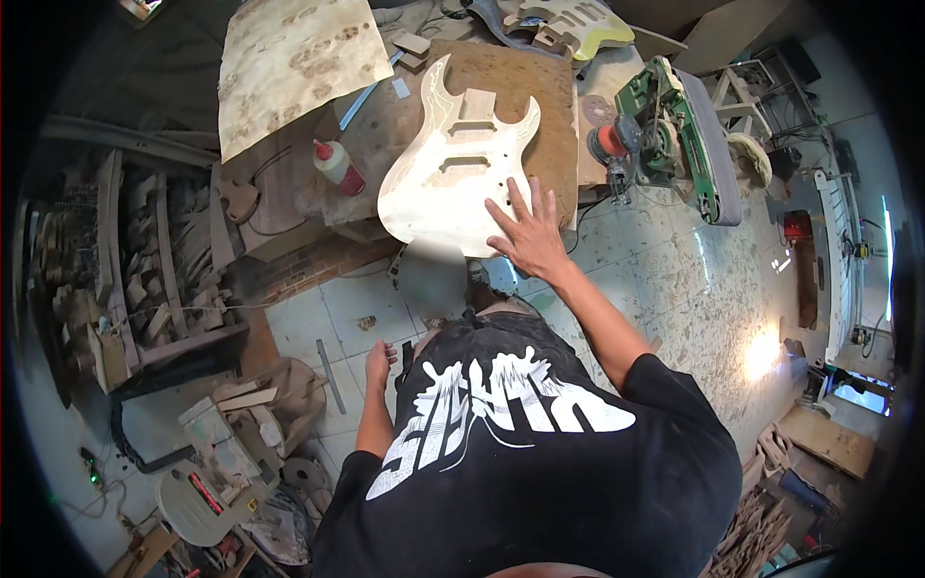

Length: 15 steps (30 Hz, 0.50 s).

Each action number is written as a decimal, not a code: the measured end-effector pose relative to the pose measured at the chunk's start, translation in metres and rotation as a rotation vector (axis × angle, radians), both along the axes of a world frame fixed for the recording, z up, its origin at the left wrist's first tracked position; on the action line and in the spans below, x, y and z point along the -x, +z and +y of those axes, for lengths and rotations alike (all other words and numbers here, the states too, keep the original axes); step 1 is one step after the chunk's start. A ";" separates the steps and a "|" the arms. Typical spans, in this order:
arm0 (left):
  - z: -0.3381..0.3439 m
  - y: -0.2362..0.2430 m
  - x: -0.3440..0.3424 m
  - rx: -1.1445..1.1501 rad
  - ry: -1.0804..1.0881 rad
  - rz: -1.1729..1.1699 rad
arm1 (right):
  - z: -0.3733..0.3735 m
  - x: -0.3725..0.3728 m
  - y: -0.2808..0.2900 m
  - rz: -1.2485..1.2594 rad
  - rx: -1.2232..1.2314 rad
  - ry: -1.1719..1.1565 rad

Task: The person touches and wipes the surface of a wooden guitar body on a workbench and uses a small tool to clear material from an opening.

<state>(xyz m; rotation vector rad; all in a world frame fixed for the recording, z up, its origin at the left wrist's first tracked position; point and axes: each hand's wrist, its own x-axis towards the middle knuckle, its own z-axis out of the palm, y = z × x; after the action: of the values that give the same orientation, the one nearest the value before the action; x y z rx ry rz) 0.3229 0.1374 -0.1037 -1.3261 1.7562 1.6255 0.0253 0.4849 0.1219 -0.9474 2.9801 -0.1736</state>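
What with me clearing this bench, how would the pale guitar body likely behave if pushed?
The guitar body should stay stiff, since it looks like solid wood with cut-out pockets. Lying flat, it would probably slide rather than roll. Its smooth-looking face may offer little grip.

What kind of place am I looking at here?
Most likely a woodworking shop, perhaps one that makes guitars. A pale guitar body lies under the person's right hand, a green machine, apparently a belt sander, stands to the right, and wood pieces crowd the left side.
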 end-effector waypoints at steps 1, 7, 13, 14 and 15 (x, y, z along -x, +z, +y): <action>-0.001 0.002 0.000 0.000 0.003 0.016 | -0.004 -0.008 -0.002 0.020 -0.006 -0.051; -0.007 0.010 -0.010 -0.024 -0.001 -0.020 | -0.008 -0.013 -0.009 0.039 0.036 -0.140; -0.016 0.007 -0.028 -0.023 0.028 -0.096 | -0.072 0.017 -0.023 0.064 0.134 -0.162; -0.017 0.007 -0.032 -0.020 0.039 -0.094 | -0.088 0.018 -0.019 0.014 0.127 -0.159; -0.017 0.006 -0.035 -0.020 0.054 -0.089 | -0.098 0.020 -0.019 0.018 0.129 -0.152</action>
<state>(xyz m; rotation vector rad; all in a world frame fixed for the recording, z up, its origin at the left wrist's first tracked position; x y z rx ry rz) 0.3575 0.1206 -0.0979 -1.4250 1.6622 1.5827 0.0053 0.3865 0.1025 -0.7335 3.0899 -0.3650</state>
